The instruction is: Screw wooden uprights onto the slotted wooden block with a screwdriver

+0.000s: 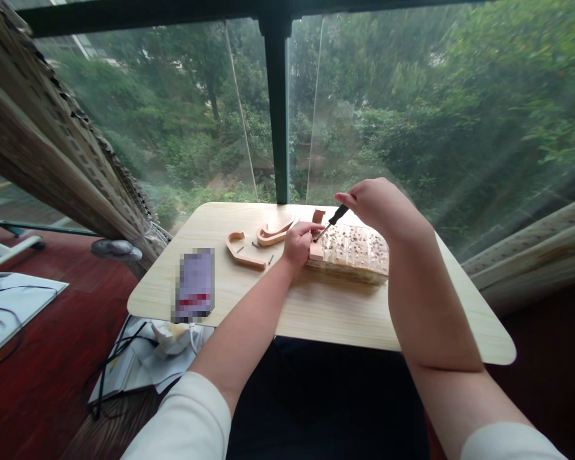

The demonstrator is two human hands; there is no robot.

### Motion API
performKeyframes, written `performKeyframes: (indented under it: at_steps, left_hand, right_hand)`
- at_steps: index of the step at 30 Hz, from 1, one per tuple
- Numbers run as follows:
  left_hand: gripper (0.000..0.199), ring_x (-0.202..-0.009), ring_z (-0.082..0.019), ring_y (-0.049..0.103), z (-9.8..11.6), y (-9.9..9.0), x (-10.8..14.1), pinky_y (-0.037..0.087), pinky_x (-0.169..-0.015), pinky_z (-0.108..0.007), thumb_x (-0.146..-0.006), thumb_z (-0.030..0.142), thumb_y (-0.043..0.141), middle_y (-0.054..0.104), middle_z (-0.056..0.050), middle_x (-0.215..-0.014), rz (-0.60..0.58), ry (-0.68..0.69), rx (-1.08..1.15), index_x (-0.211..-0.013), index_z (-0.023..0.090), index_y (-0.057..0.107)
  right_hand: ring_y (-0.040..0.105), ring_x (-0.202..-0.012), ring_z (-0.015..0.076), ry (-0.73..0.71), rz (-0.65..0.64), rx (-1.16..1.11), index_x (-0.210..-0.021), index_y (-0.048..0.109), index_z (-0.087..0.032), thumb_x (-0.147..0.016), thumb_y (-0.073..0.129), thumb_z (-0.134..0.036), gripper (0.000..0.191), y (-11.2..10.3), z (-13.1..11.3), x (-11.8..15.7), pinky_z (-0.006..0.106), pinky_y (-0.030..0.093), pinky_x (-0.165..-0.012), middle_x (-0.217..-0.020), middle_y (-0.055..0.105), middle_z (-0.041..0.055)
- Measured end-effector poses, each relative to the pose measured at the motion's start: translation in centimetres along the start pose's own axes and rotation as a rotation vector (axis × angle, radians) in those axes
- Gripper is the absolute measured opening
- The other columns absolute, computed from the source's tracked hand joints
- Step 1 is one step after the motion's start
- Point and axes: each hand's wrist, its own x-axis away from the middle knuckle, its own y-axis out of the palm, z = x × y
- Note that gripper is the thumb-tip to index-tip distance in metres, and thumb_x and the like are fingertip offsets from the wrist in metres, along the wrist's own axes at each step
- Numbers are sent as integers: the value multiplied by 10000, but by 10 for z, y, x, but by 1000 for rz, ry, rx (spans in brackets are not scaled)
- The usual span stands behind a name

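Note:
My right hand [376, 203] is closed round the black handle of a screwdriver [336, 216], which slants down to the left. Its tip meets a small pale wooden piece [316, 250] at the left end of a box-shaped block [352, 252] with a spotted top and a clear, shiny covering. My left hand [299, 243] grips that wooden piece close to the tip, one finger stretched toward the shaft. Whatever sits under the tip is too small to make out. Just left of my left hand lie two curved wooden pieces, one hook-shaped [244, 255], one looped [273, 234].
Small screws [270, 260] lie among the curved pieces on the pale table [335, 306]. A blurred-out purple, phone-like object [195, 281] with a white cable [192, 337] rests near the left edge. A brown wooden piece [319, 216] stands behind the block. Windows rise beyond the table.

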Motion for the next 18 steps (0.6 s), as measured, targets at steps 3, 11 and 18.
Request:
performKeyframes:
  at_steps: [3,11,18]
  left_hand:
    - [393,-848,-186,636,-1,0,-1,528,-811,-311,-617,97,436,737,-62,-864,-4,6,-2,-766,172,792]
    - [404,-878,-200,646,-1,-2,-1,533,-841,-331,-613,99,434,740,-72,-885,-27,14,0,-775,172,796]
    - [398,-889,-199,648,-2,-1,-2,538,-837,-328,-628,99,434,737,-71,-894,-26,-4,-10,-782,171,794]
  right_hand:
    - [632,-765,199,-129,26,-68,-999,756,-150,-970,450,-335,359,6,3,1,296,370,-663,-891,743,121]
    - [563,-626,197,-8,-50,3,-772,748,-143,-969,408,-472,513,-2,2,3,317,320,-570,-657,660,115]
    - [558,-635,165,-87,39,-167,-1010,758,-161,-951,473,-384,366,1,0,6,299,350,-616,-768,703,89]
